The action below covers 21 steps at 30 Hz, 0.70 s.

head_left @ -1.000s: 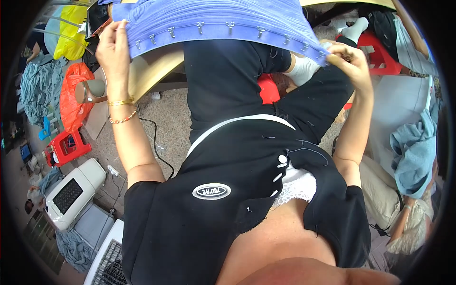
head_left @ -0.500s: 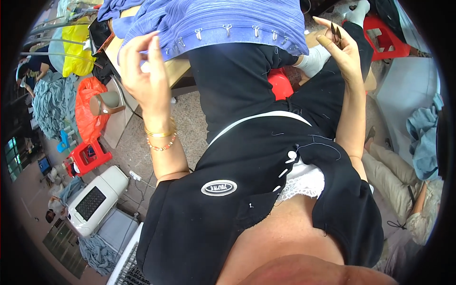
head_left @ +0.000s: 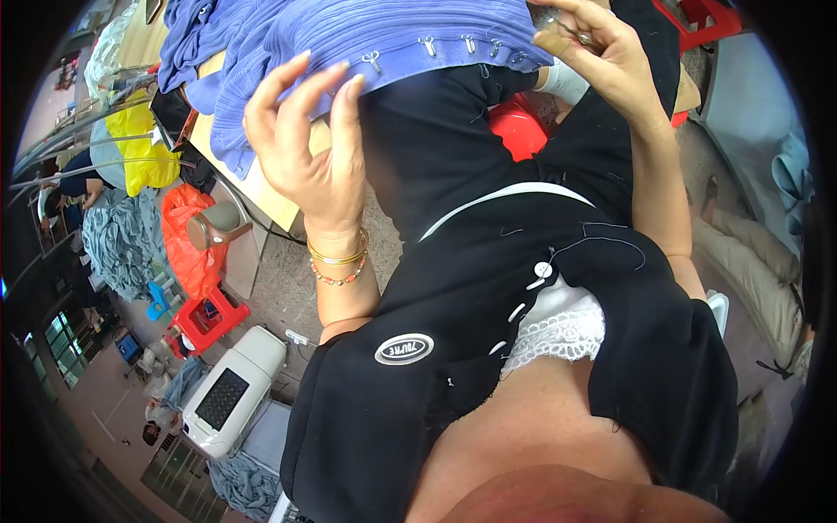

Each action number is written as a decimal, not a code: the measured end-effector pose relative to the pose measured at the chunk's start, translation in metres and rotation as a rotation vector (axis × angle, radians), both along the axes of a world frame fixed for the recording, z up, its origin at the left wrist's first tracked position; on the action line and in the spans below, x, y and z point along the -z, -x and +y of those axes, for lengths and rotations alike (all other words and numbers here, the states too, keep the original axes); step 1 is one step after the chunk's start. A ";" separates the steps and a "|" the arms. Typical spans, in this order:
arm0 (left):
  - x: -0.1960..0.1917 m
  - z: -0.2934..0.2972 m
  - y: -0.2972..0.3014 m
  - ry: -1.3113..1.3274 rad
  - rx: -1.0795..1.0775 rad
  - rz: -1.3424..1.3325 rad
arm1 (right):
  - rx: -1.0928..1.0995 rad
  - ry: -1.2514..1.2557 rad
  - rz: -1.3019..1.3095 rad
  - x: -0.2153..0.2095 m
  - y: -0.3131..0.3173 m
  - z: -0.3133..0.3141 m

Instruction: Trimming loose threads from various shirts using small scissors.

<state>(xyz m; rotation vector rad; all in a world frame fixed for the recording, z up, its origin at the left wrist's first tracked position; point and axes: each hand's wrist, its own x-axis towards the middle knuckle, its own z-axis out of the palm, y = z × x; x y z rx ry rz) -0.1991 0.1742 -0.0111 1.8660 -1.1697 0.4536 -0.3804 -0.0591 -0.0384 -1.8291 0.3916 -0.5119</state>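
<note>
Far left: grey-blue cloth heap (head_left: 122, 240); above it a yellow bag (head_left: 144, 148); beside it an orange bag (head_left: 190, 240). Below these, a red stool (head_left: 209, 321) on the floor, and lower still a white machine (head_left: 231, 392) with a dark panel.

Left of centre: wooden table (head_left: 261, 187), edge showing under the cloth. Blue ribbed garment (head_left: 349, 39) spread across the table top, its lower hem hanging over the edge toward the person, with a row of metal hooks (head_left: 423, 45) along that hem.

Left hand (head_left: 305, 148): raised, palm to the camera, fingers spread and loosely curled, fingertips touching the garment's hem; gripping nothing. Bracelets (head_left: 338, 266) on the wrist.

Centre: black top (head_left: 523, 288) on the person, white buttons down the front, white lace showing at the opening.

Right: right hand (head_left: 602, 52) at the hem's right end, fingers pinched together on something small and thin; whether it is a needle cannot be told. Behind it, a red seat (head_left: 520, 126).
</note>
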 end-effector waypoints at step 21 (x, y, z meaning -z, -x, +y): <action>0.000 -0.013 0.001 -0.160 -0.022 -0.295 | -0.027 -0.035 -0.111 0.012 0.001 0.017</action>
